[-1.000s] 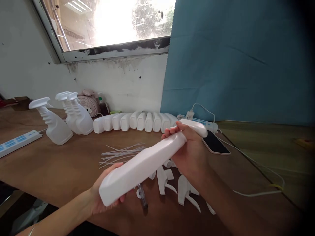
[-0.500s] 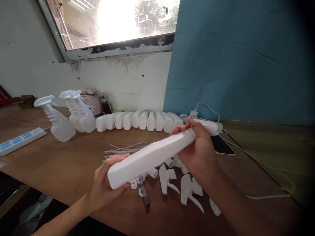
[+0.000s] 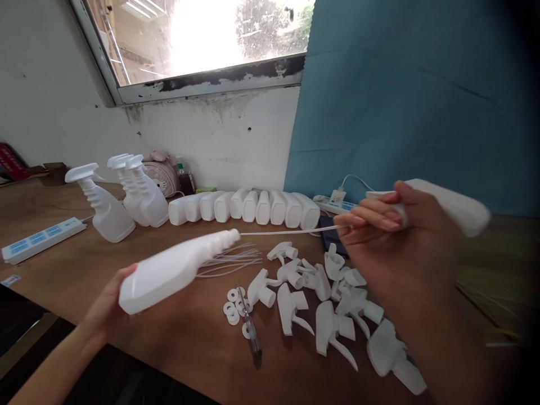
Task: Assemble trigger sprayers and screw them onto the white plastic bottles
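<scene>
On the left, my left hand grips the base of a white plastic spray bottle, which is tilted with its neck up to the right. My right hand is closed around a white trigger spray head, partly hidden by the fingers. A thin white dip tube stretches from this hand to the bottle's mouth; whether its end is inside the neck I cannot tell. Beneath the hands lie several loose trigger spray heads, white ring washers, a clear-handled screwdriver and loose tubes.
Along the wall lies a row of white bottles, bases facing me. Assembled spray bottles stand at left beside a power strip. A dark phone and another power strip with cables are at the back right.
My right hand has moved right with the spray head, away from the bottle, exposing the neck and tube. My left hand has shifted the bottle left.
</scene>
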`<state>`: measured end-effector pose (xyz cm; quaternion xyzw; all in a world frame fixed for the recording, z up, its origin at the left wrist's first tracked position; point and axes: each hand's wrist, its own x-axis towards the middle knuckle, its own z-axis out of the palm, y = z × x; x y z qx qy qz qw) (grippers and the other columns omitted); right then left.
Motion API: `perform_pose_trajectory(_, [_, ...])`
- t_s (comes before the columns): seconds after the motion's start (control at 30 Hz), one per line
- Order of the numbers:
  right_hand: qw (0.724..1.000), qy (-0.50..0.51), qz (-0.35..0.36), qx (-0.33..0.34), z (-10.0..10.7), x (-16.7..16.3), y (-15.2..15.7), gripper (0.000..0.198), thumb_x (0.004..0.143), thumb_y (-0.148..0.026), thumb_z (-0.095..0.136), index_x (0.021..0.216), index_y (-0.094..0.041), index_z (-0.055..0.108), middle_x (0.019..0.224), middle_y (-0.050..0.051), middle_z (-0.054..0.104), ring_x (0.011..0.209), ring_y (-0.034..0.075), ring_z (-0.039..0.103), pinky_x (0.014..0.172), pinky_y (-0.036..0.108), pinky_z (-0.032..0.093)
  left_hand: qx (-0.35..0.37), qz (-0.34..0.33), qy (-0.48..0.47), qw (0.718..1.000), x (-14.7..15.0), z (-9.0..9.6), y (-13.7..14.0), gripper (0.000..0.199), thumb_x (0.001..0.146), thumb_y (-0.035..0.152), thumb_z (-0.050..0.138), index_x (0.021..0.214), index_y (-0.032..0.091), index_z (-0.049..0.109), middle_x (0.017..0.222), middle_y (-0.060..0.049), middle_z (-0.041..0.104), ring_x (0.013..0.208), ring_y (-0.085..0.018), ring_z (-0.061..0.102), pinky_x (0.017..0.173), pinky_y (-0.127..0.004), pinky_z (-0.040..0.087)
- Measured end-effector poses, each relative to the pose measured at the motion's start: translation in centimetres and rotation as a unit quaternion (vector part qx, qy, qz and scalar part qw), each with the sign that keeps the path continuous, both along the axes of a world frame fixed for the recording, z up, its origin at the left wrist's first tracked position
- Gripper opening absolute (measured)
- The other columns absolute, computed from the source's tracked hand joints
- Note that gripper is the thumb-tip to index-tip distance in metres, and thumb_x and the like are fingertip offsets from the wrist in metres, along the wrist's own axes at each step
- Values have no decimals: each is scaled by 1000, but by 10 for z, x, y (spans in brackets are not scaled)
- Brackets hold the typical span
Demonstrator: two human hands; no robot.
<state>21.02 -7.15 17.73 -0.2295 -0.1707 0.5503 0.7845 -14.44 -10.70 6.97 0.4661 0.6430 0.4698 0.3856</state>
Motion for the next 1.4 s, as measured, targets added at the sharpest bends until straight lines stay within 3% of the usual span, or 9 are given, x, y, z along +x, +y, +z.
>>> perform_pose_trajectory(0.07, [1000,-2,-8,23,3,7,-1,19,74,-14,53,58,-16,42,44,-11,28,35,-3,26,48,18,35,-15,99,-26,995,-29,3,0,39,75,56,49,90,21,56,75,-2,67,63,-19,62,52,-29,51])
perform_pose_trajectory(0.13, [999,-10,-17,43,3,12,-2,17,73,-14,52,58,-15,44,45,-11,26,35,-3,23,47,17,35,-15,173,99,980,-53,5,-3,40,69,55,57,92,23,54,81,-1,66,74,-22,63,60,-30,51])
perform_pose_trajectory(0.23, [998,-22,-32,45,3,14,-3,17,73,-14,53,59,-16,44,46,-11,24,34,-3,21,43,15,34,-48,231,400,886,-73,3,-9,47,63,59,60,95,25,51,67,0,62,74,-29,62,62,-35,49])
perform_pose_trajectory(0.3, [999,-23,-23,37,3,14,-4,18,72,-15,55,59,-16,43,47,-11,23,34,-3,21,42,14,34,-73,228,499,833,-77,-4,-12,53,65,63,56,102,26,48,61,0,60,72,-32,63,62,-37,47])
perform_pose_trajectory(0.33, [999,-22,-14,33,3,13,-4,18,71,-15,55,59,-16,43,47,-11,22,34,-3,20,42,14,35,-73,219,508,830,-78,-9,-12,55,66,64,54,105,26,46,62,-1,60,73,-33,63,62,-37,47])
perform_pose_trajectory(0.5, [999,-29,7,15,4,5,-7,16,70,-14,54,58,-17,43,47,-11,24,33,-3,19,40,13,34,-32,212,457,863,-79,-29,3,54,71,63,52,107,25,41,77,-4,65,78,-32,64,62,-35,47])
perform_pose_trajectory(0.73, [999,-27,16,2,7,4,-11,17,72,-12,50,57,-16,42,47,-10,25,34,-3,18,39,14,34,27,173,407,897,-82,-41,52,60,74,59,52,119,21,40,95,-9,64,85,-31,64,70,-37,48])
perform_pose_trajectory(0.97, [998,-42,30,28,4,7,-12,22,72,-13,54,57,-17,39,50,-10,25,34,-3,19,41,14,34,56,189,352,915,-89,-64,108,72,75,54,52,131,14,33,118,-18,55,105,-37,54,84,-45,44])
perform_pose_trajectory(1.4, [998,-52,38,20,3,6,-10,21,71,-13,56,58,-17,41,50,-10,24,34,-3,20,39,14,34,72,165,312,933,-68,-77,184,72,79,52,48,129,4,28,124,-26,49,115,-38,48,91,-44,39])
